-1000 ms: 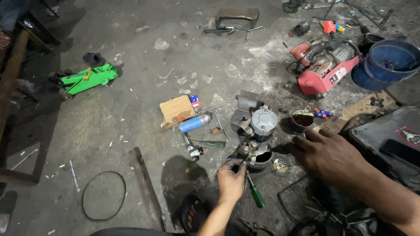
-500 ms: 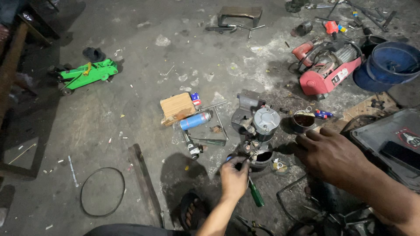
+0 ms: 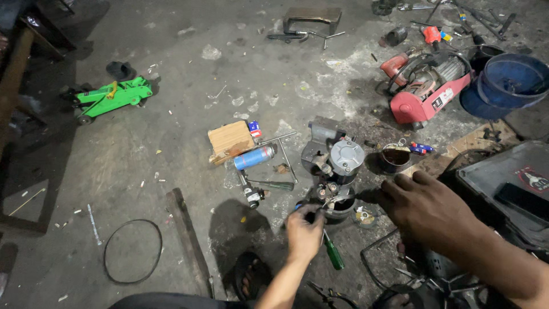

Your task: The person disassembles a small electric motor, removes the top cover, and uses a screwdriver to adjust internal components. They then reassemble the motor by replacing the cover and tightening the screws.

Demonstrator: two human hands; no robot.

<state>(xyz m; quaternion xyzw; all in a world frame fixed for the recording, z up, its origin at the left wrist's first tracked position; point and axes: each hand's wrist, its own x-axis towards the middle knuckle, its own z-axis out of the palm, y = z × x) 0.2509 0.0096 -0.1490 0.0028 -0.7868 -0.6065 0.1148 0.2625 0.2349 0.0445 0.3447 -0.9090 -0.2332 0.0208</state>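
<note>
A grey metal motor part [image 3: 338, 162] stands on the dirty concrete floor in the middle of the head view. My left hand [image 3: 303, 233] is closed around a small tool whose tip meets the lower end of that part. A green-handled screwdriver [image 3: 333, 253] lies on the floor just right of this hand. My right hand [image 3: 424, 207] hovers to the right of the part, fingers spread and pointing at it, holding nothing that I can see. A small dark round cup [image 3: 396, 159] sits just beyond the right hand.
A wooden block [image 3: 230, 141] and a blue spray can [image 3: 254, 158] lie left of the part. A red power tool [image 3: 426, 94] and blue tub [image 3: 509, 83] sit at the right, a green floor jack [image 3: 108, 97] at the left, a black rubber ring [image 3: 132, 250] near me.
My left hand has shifted up to the base of the motor part. My right hand has moved slightly closer to it. The view has tilted a little.
</note>
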